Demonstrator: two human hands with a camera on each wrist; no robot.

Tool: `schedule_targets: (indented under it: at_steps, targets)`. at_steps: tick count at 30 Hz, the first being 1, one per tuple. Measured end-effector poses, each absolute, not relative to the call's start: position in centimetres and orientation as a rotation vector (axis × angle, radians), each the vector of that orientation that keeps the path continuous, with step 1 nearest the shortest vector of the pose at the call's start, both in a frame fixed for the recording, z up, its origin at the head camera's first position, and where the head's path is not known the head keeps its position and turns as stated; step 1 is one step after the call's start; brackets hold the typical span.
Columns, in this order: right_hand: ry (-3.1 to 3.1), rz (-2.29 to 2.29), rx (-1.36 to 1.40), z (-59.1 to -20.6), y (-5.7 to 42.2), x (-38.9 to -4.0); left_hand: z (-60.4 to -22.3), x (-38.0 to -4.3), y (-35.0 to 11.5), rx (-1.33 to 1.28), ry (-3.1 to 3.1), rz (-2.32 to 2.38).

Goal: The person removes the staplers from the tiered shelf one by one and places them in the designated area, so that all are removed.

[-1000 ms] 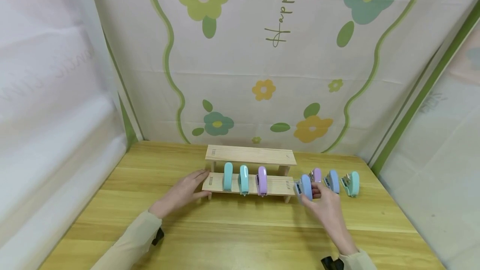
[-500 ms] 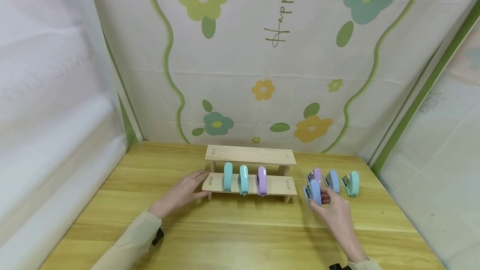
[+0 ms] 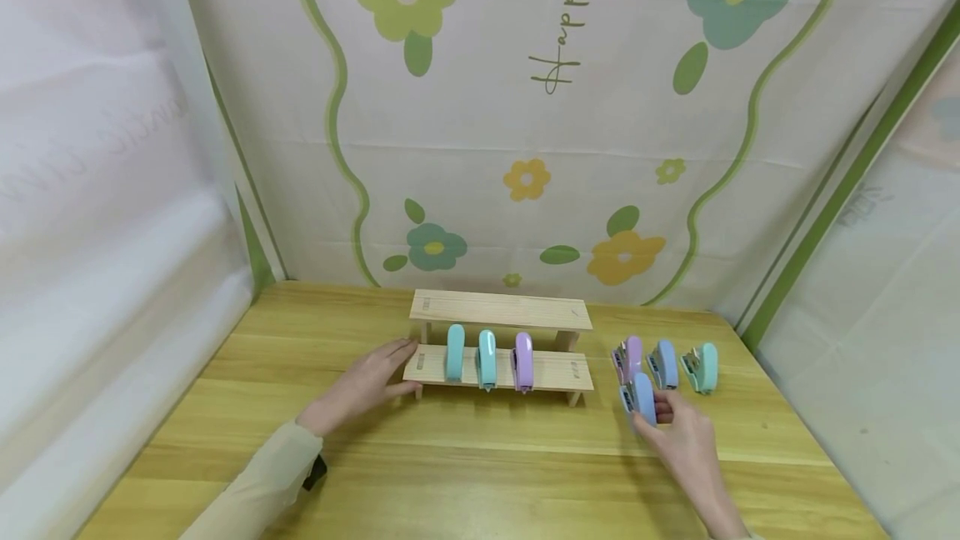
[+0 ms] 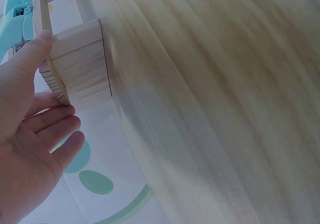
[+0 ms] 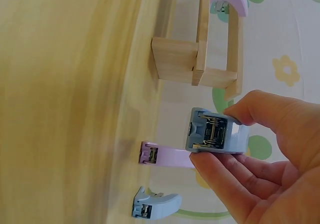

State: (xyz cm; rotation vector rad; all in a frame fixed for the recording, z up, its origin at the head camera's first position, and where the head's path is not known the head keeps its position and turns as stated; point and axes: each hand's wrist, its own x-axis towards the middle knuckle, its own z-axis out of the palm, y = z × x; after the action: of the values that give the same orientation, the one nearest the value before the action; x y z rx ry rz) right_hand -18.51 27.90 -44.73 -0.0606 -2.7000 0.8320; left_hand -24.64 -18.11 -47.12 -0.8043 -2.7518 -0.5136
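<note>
Floral-print white fabric (image 3: pixel 465 115) forms the background behind a wood-grain bench (image 3: pixel 480 465). Toward the rear of the bench stands a two-tier wooden rack (image 3: pixel 498 309). Its lower shelf (image 3: pixel 553 371) carries three mini staplers, set side by side with gaps between them; from left to right, these are a turquoise stapler (image 3: pixel 455 352), a second turquoise stapler (image 3: pixel 487 359) and a purple stapler (image 3: pixel 524 361). The left hand (image 3: pixel 367 386) holds the left end of the lower shelf, thumb at the front corner and fingers at the rear corner; the outer fingers extend slightly apart. The right hand (image 3: pixel 688 433), to the right of the rack, pinches a light-blue stapler (image 3: pixel 639 397) between thumb and fingers. This stapler is raised off the bench, and its metal-fitted end shows in the right wrist view. Behind it, a row of three staplers stands on the bench: a second purple stapler (image 3: pixel 630 354), nearest the rack, then a second blue stapler (image 3: pixel 665 363) and a mint stapler (image 3: pixel 706 367). In the head view, the pinched stapler partly overlaps the lower end of the second purple stapler.
</note>
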Motion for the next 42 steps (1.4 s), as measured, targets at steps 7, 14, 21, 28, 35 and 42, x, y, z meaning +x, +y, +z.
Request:
schedule_targets:
  at_steps: [7, 14, 21, 28, 35, 42]
  targets:
    - [-2.717, 0.826, -0.070, -45.3, 28.4, -18.3, -47.1, -24.6, -18.1, -0.806, -2.754, -0.503]
    - [-2.727, 0.810, -0.079, -45.7, 28.7, -18.2, -46.9, -24.5, -18.0, -0.796, -2.748, -0.530]
    - [-2.738, 0.820, -0.098, -46.2, 29.0, -18.2, -46.9, -24.5, -18.1, -0.796, -2.753, -0.527]
    - [-2.782, 0.840, -0.119, -46.5, 29.4, -18.6, -47.0, -24.5, -18.1, -0.798, -2.750, -0.519]
    - [-2.789, 0.838, -0.136, -46.8, 29.5, -18.7, -47.1, -24.5, -18.1, -0.803, -2.733, -0.518]
    - [-2.785, 0.834, -0.135, -46.9, 29.5, -18.9, -46.9, -24.4, -18.0, -0.796, -2.744, -0.533]
